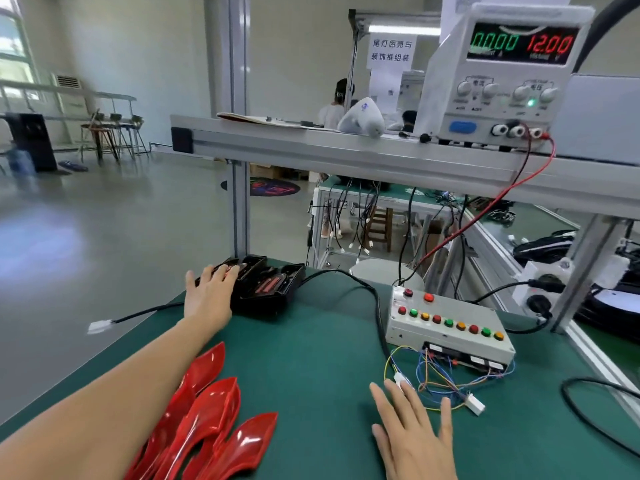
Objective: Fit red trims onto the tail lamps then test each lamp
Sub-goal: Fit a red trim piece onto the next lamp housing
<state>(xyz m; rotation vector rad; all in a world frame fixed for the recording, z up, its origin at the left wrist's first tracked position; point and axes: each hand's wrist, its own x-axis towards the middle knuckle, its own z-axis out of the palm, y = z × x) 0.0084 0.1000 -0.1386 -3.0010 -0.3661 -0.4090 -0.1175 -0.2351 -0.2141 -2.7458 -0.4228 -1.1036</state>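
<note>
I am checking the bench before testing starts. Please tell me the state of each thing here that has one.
Power supply: on, shows 0.000 and 12.00, green lamp lit.
Tail lamps: stacked at the far edge, no red trim fitted.
Red trims: loose, overlapping, near the edge.
Test box: wired, whether any button is lit I cannot tell.
White connector: unplugged, on the mat.
Left hand: fingers straight, resting on the tail lamps.
Right hand: flat, fingers spread over the mat.

Desk (311,358), green mat surface. Near left: overlapping red trims (207,420). Far left corner: black tail lamps (266,289). Right of centre: grey test box (446,323), row of coloured buttons on top, loose wires (440,379) in front. Upper shelf (346,147) carries power supply (509,74).
</note>
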